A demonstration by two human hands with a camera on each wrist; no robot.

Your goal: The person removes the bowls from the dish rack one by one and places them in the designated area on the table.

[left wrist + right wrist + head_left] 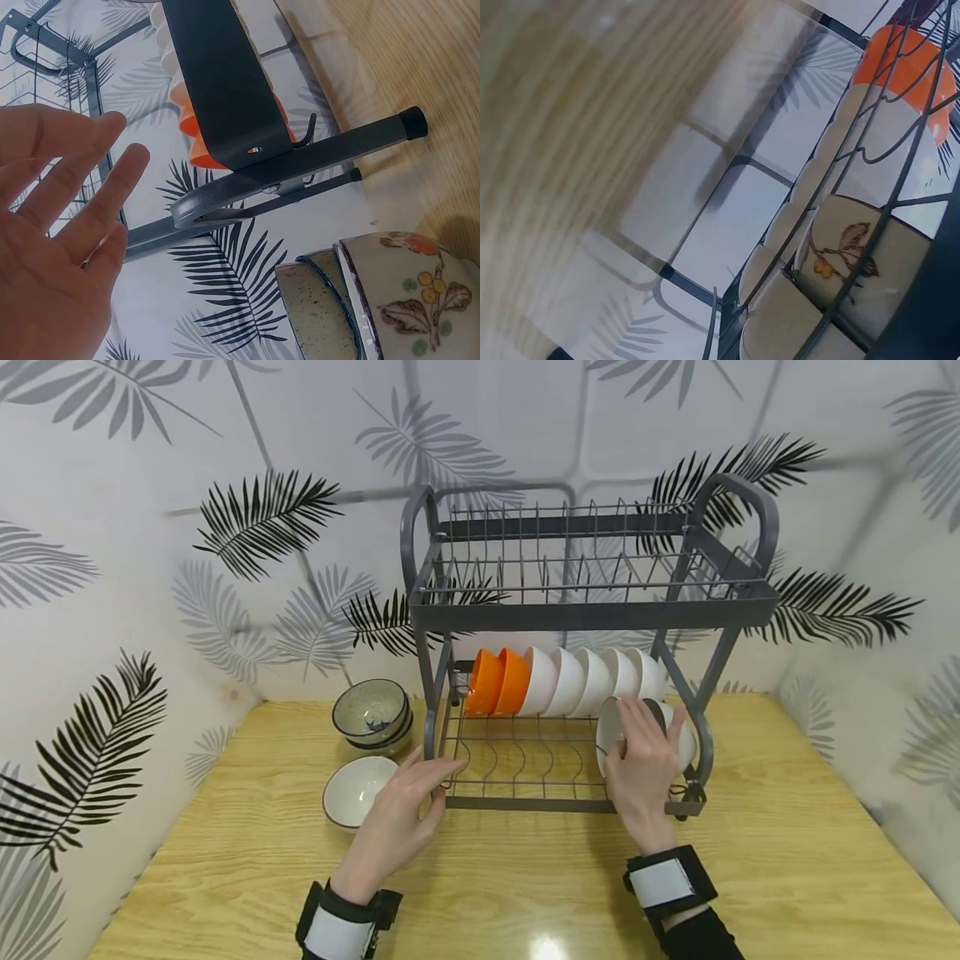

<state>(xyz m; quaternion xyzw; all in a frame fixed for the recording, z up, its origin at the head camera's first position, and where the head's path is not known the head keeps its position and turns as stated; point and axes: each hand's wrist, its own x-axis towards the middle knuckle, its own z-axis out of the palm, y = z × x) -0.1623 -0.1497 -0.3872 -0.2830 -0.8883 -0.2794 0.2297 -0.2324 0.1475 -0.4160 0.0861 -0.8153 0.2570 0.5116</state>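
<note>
Head view: right hand (pixel 641 768) clasps bowl (pixel 611 735) on lower dish rack (pixel 525 760), front right. Left hand (pixel 397 814) fingers apart, touching rack. Seven bowls racked; approx. three left on tabletop (pixel 750 860).

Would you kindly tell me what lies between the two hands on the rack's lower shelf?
In the head view, only bare wire slots of the lower shelf lie between the left hand and the right hand, which holds a bowl.

Bright even light, tabletop (pixel 787 860) glare, blurred right wrist view
</note>
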